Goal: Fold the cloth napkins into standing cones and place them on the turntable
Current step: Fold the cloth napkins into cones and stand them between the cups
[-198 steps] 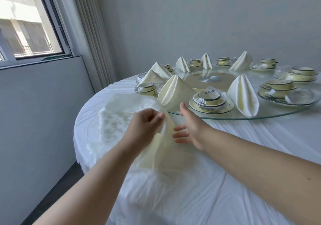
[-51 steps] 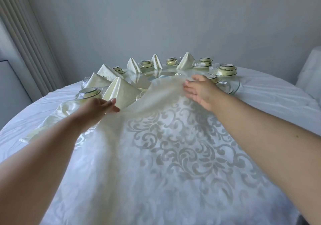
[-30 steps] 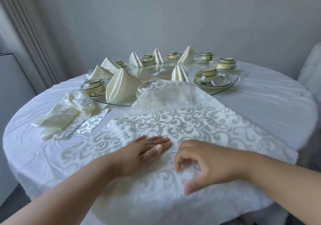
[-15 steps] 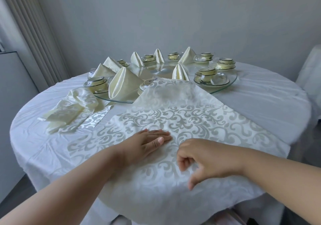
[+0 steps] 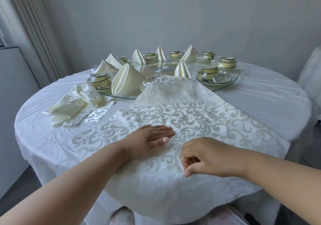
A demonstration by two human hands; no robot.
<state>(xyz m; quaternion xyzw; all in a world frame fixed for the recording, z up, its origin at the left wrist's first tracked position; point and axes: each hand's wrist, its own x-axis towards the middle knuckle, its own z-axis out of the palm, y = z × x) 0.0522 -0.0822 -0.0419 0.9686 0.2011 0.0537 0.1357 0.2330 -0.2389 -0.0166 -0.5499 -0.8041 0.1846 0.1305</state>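
With the napkin [image 5: 182, 120] spread across the near table [image 5: 260, 92], its far corner on the turntable [image 5: 232, 82], I kept my left hand [image 5: 149, 140] pressed flat while my right hand [image 5: 203, 157], fingers curled and pinching nothing, judged creases needed smoothing before folding.

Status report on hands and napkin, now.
Left hand flat on spread napkin. Right hand curled, empty. Napkin's far corner overlaps turntable.

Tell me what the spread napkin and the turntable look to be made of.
The spread napkin looks like woven damask cloth, cream with a soft sheen: scroll patterns catch light and it drapes in folds. The turntable seems clear glass, glossy: its edge is see-through and its top mirrors the dishes.
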